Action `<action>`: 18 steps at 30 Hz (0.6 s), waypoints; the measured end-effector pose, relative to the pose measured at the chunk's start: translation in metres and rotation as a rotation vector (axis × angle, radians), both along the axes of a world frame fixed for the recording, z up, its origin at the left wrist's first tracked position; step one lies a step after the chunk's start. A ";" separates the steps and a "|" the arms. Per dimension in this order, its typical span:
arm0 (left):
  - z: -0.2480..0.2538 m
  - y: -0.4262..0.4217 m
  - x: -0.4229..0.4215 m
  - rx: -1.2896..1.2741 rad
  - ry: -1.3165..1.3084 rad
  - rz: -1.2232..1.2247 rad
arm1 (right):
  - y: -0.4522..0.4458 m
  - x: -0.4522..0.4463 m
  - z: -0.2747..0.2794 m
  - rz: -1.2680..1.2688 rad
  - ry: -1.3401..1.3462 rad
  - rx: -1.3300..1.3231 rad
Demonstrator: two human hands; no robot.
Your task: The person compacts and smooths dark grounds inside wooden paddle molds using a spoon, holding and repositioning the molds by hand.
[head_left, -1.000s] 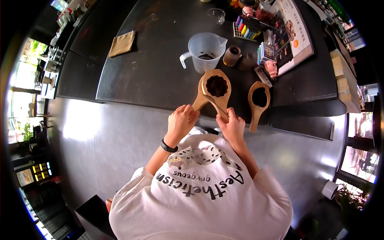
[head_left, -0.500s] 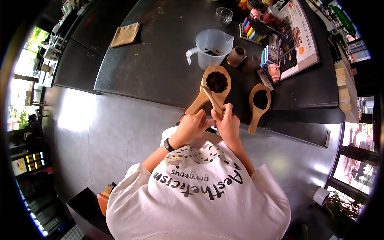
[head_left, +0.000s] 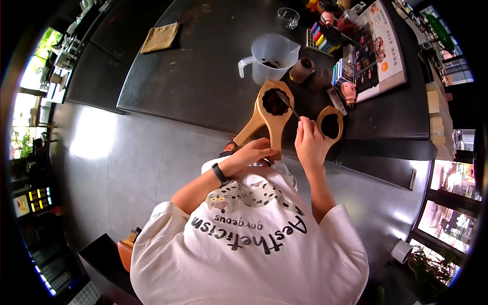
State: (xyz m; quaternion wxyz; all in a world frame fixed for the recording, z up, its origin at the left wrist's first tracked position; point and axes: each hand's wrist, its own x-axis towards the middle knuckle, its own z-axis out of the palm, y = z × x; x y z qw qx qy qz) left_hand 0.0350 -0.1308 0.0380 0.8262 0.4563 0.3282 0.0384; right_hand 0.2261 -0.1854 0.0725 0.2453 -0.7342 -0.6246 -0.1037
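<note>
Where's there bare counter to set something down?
Mainly between the tan cloth and the plastic jug, down to the near edge of the counter. It's crowded right of the jug: brown cup, colored pens, printed board.

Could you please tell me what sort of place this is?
Perhaps a café or small food workshop, though I cannot be sure. The dark counter bears a jug and a board resembling a menu; the left hand holds a wooden mould.

The one view looks from the head, forward and steeply down. Its wide, round-edged field has the shirt [head_left: 254, 274] close below, the counter [head_left: 203, 76] farther out
</note>
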 end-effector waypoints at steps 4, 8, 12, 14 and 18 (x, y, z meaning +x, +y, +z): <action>-0.001 0.003 0.002 0.008 -0.011 0.002 | 0.002 0.003 -0.002 0.007 0.004 -0.051; 0.002 0.004 0.002 -0.029 -0.026 -0.006 | 0.005 0.005 -0.010 0.032 0.005 -0.046; 0.003 0.004 0.002 -0.018 -0.002 -0.006 | 0.007 0.006 -0.014 0.026 -0.010 -0.065; 0.000 0.004 0.002 -0.015 -0.003 -0.009 | 0.009 0.006 -0.013 0.029 -0.015 -0.070; 0.004 0.004 0.003 -0.017 0.032 0.000 | 0.009 0.007 -0.009 0.043 -0.004 -0.064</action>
